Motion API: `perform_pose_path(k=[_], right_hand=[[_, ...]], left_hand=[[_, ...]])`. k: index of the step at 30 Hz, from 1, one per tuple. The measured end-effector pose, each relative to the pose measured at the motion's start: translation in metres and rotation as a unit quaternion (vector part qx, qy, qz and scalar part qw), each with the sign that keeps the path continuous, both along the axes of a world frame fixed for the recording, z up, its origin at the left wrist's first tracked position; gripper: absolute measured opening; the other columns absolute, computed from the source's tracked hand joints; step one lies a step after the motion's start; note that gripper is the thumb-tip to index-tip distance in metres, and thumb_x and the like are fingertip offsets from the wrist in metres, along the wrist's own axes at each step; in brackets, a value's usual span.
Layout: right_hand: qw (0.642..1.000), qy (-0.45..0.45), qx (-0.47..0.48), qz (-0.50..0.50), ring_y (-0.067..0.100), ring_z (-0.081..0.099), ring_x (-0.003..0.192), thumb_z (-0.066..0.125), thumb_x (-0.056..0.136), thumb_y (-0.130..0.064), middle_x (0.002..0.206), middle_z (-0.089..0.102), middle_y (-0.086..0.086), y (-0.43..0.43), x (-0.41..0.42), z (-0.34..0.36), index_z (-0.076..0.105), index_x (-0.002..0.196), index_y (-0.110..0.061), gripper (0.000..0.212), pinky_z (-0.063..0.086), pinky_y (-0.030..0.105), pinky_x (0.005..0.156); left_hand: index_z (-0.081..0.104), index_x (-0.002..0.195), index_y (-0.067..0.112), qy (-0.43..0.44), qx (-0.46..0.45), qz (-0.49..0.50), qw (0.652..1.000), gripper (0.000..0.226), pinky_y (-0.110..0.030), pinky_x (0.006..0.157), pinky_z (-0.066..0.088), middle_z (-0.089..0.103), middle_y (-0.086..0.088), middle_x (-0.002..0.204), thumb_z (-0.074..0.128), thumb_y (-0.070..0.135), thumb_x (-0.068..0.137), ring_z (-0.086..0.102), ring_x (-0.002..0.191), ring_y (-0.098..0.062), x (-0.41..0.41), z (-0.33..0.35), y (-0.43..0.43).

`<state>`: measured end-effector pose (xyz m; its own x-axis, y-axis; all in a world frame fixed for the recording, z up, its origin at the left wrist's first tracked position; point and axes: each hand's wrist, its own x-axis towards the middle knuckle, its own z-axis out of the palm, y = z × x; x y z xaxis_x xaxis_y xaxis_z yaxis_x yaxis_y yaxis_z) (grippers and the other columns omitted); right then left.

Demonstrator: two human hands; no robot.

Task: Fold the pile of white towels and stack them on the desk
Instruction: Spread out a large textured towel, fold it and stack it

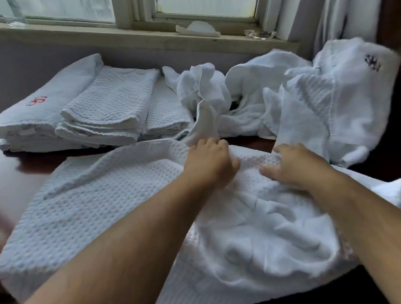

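Observation:
A large white waffle-weave towel (99,215) lies spread over the near part of the dark wooden desk (6,167), bunched and wrinkled on its right side. My left hand (208,162) is closed on the towel's far edge near the middle. My right hand (296,166) presses on the same edge just to the right, fingers bent into the cloth. Folded white towels (109,103) sit in stacks at the back left, one with a red emblem (37,100). A heap of unfolded white towels (309,90) lies at the back right.
A window sill (113,38) runs behind the desk, with a white object (198,28) and a clear wrapper (259,34) on it. A grey curtain (327,5) hangs at the right. One crumpled towel (201,89) stands up between the stacks and the heap.

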<state>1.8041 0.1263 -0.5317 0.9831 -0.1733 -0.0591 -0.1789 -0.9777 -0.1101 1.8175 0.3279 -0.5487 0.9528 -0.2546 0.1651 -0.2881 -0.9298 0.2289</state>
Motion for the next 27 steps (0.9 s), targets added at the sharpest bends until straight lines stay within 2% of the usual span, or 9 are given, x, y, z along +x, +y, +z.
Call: perform_pose_path(k=[5,8,11,14,17,19,21,24,27], right_hand=[[0.999,-0.022,-0.044,0.012,0.018,0.053,0.096,0.068,0.075,-0.074,0.102,0.062,-0.004,-0.019,0.013,0.010,0.061,0.089,-0.027,0.049,0.043,0.034,0.073],[1.000,0.019,0.005,0.025,0.014,0.051,0.093,0.072,0.067,-0.078,0.091,0.051,-0.012,-0.026,0.017,0.017,0.055,0.091,-0.032,0.054,0.043,0.033,0.075],[0.998,0.033,0.036,0.041,0.012,0.061,0.076,0.075,0.072,-0.069,0.080,0.064,-0.010,-0.028,0.020,0.018,0.062,0.081,-0.028,0.044,0.043,0.031,0.060],[0.973,-0.222,0.029,0.051,0.023,0.053,0.065,0.073,0.084,-0.050,0.070,0.057,-0.007,-0.016,0.011,0.012,0.052,0.078,-0.022,0.035,0.033,0.031,0.056],[0.906,-0.409,-0.036,0.104,0.020,0.039,0.060,0.071,0.090,-0.035,0.070,0.052,-0.004,0.009,-0.015,0.004,0.048,0.081,-0.018,0.029,0.027,0.028,0.055],[0.930,-0.324,-0.001,0.173,0.014,0.041,0.059,0.067,0.087,-0.047,0.069,0.053,-0.008,0.013,-0.029,-0.001,0.051,0.078,-0.022,0.030,0.031,0.029,0.053],[0.961,-0.182,0.096,0.183,0.010,0.050,0.056,0.049,0.085,-0.068,0.059,0.055,-0.007,0.010,-0.037,0.000,0.051,0.068,-0.024,0.047,0.040,0.026,0.054],[0.962,-0.102,0.244,0.070,0.011,0.060,0.045,0.047,0.090,-0.074,0.059,0.067,-0.003,0.001,-0.030,0.012,0.053,0.081,-0.028,0.047,0.048,0.028,0.046],[0.918,0.049,0.391,-0.038,0.019,0.055,0.039,0.047,0.096,-0.067,0.058,0.067,0.007,-0.011,-0.013,0.023,0.054,0.109,-0.033,0.037,0.039,0.022,0.036]], left_hand=[[0.052,0.129,0.020,0.004,0.039,-0.015,0.999,0.059,-0.048,0.099,0.034,0.054,-0.008,0.135,0.050,0.064,0.090,0.044,0.126,-0.030,0.026,-0.014,-0.016],[0.052,0.130,0.023,0.009,-0.023,-0.052,0.998,0.058,-0.045,0.097,0.038,0.056,-0.002,0.133,0.065,0.058,0.086,0.046,0.126,-0.027,0.036,-0.012,-0.015],[0.057,0.123,0.027,-0.060,-0.111,-0.117,0.985,0.043,-0.039,0.092,0.045,0.061,0.004,0.122,0.073,0.040,0.086,0.053,0.117,-0.022,0.034,-0.016,-0.008],[0.058,0.116,0.029,-0.139,-0.219,-0.124,0.958,0.032,-0.037,0.081,0.049,0.067,0.005,0.112,0.069,0.027,0.086,0.060,0.104,-0.024,0.027,-0.017,-0.006],[0.055,0.121,0.028,-0.074,-0.251,-0.042,0.964,0.041,-0.039,0.078,0.052,0.070,0.004,0.111,0.065,0.037,0.082,0.064,0.104,-0.026,0.030,-0.011,0.001],[0.063,0.107,0.028,-0.037,-0.176,-0.039,0.983,0.026,-0.036,0.070,0.050,0.073,0.005,0.101,0.062,0.041,0.084,0.066,0.098,-0.025,0.032,-0.010,0.005],[0.066,0.082,0.028,-0.037,-0.213,-0.086,0.972,0.006,-0.033,0.064,0.046,0.070,0.008,0.083,0.062,0.026,0.086,0.066,0.084,-0.019,0.030,-0.009,0.008],[0.056,0.056,0.043,-0.028,-0.312,-0.171,0.934,0.049,-0.025,0.060,0.041,0.056,0.017,0.068,0.065,0.003,0.082,0.056,0.067,-0.002,0.027,-0.006,0.010],[0.058,0.056,0.050,-0.042,-0.359,-0.208,0.909,0.051,-0.020,0.055,0.029,0.049,0.018,0.067,0.065,0.006,0.081,0.049,0.060,-0.002,0.027,-0.004,0.012]])
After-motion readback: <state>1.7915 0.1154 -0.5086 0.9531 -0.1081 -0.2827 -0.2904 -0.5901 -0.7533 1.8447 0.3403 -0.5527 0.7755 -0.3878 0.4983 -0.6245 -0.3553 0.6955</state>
